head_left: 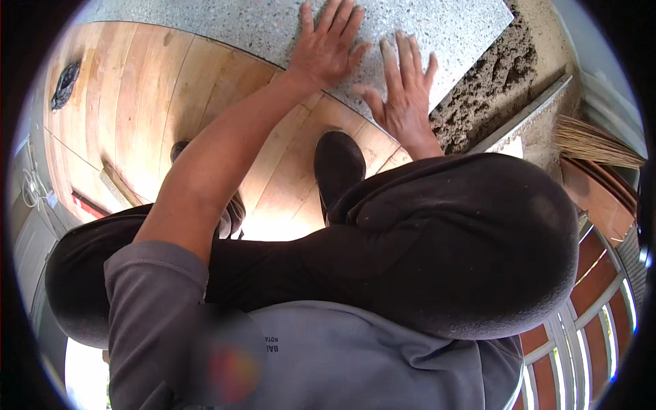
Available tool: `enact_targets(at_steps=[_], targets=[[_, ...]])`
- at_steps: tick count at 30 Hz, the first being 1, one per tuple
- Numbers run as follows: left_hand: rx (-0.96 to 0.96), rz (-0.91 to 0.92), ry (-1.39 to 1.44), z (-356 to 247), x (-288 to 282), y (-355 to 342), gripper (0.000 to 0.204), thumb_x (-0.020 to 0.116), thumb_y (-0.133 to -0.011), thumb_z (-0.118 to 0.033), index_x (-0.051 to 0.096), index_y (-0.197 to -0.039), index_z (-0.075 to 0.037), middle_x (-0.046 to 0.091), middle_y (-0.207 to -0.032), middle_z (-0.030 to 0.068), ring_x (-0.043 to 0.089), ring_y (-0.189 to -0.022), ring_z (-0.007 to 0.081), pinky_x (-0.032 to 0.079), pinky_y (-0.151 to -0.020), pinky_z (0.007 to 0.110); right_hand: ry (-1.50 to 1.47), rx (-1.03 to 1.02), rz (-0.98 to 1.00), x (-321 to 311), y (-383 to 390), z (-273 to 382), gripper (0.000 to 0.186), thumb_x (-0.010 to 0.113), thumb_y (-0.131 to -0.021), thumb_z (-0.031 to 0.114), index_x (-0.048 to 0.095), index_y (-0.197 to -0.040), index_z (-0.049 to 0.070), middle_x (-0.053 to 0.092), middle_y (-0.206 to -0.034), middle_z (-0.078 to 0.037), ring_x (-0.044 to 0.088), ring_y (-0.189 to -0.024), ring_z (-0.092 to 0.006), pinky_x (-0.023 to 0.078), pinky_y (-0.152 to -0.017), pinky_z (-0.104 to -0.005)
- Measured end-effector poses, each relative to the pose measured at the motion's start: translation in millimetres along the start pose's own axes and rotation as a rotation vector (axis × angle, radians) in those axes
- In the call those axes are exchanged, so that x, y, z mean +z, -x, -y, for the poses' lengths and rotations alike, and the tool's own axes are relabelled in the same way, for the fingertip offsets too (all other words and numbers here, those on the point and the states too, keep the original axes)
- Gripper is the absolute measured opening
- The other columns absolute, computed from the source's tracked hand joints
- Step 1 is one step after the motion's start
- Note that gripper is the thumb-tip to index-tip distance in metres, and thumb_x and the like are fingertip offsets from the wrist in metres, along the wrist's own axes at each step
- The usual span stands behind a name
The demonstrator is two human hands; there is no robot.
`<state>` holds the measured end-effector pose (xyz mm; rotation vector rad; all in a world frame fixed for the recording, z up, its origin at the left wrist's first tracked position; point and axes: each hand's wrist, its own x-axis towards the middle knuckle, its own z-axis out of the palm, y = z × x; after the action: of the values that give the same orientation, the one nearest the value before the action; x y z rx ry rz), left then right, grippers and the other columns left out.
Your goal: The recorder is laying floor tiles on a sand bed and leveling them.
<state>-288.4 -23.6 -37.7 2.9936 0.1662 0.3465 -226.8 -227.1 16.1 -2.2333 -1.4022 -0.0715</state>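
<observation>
My left hand [326, 49] lies flat on a grey speckled terrazzo slab [225, 19], fingers spread toward its far side. My right hand [404, 102] rests beside it near the slab's right corner, palm down with the fingers apart. Neither hand holds anything. The slab's near edge meets a floor of wood-look planks [137, 89]. Along its right edge lies rough, dark, crumbly mortar [488, 85]. My right wrist is partly hidden behind my raised knee.
A straight bar [523, 113] borders the mortar on the right. Beyond it is a bundle of thin sticks, like a broom [594, 140]. At left are a crumpled black plastic piece [65, 85] and a wooden strip [117, 183]. My shoe [339, 160] stands on the planks.
</observation>
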Motion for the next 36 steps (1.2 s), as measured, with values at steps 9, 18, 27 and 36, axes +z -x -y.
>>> enact_targets(at_steps=[9,18,27,36], targets=[[-0.06,0.042,-0.013,-3.5,1.8,-4.5,0.066,0.052,-0.103,-0.039,0.045,-0.159,-0.004,0.042,-0.166,0.0163,0.033,-0.156,0.0353,0.013,-0.123,0.073,-0.053,0.02,-0.142,62.1,-68.6,-59.0,0.083,0.058,-0.103,0.061,0.041,-0.162,0.005,0.037,-0.168,-0.028,0.031,-0.158,-0.0441,0.009,-0.121,-0.0755],[-0.072,-0.076,0.466,2.6,6.6,-3.1,0.054,0.052,-0.106,-0.034,0.054,-0.149,0.0,0.047,-0.158,0.0269,0.037,-0.151,0.0464,0.024,-0.127,0.059,-0.112,-0.477,0.081,96.4,-206.0,18.2,0.086,0.064,-0.101,0.056,0.033,-0.166,0.01,0.031,-0.174,-0.017,0.025,-0.163,-0.0343,0.012,-0.125,-0.0737],[-0.14,0.013,0.208,-2.7,6.2,6.9,0.064,0.051,-0.107,-0.044,0.044,-0.159,-0.007,0.034,-0.17,0.0175,0.03,-0.156,0.0368,0.024,-0.125,0.057,-0.16,-0.699,0.269,154.7,-276.7,63.2,0.084,0.065,-0.102,0.055,0.038,-0.161,0.002,0.028,-0.173,-0.023,0.023,-0.162,-0.0415,0.011,-0.127,-0.0707],[-0.181,-0.114,0.324,10.3,1.4,10.3,0.064,0.058,-0.104,-0.038,0.046,-0.154,0.001,0.041,-0.161,0.023,0.033,-0.152,0.0428,0.021,-0.126,0.062,-0.222,-0.537,0.291,153.5,-274.9,38.9,0.095,0.076,-0.096,0.047,0.031,-0.162,-0.004,0.027,-0.172,-0.026,0.023,-0.162,-0.0423,0.011,-0.128,-0.0701]])
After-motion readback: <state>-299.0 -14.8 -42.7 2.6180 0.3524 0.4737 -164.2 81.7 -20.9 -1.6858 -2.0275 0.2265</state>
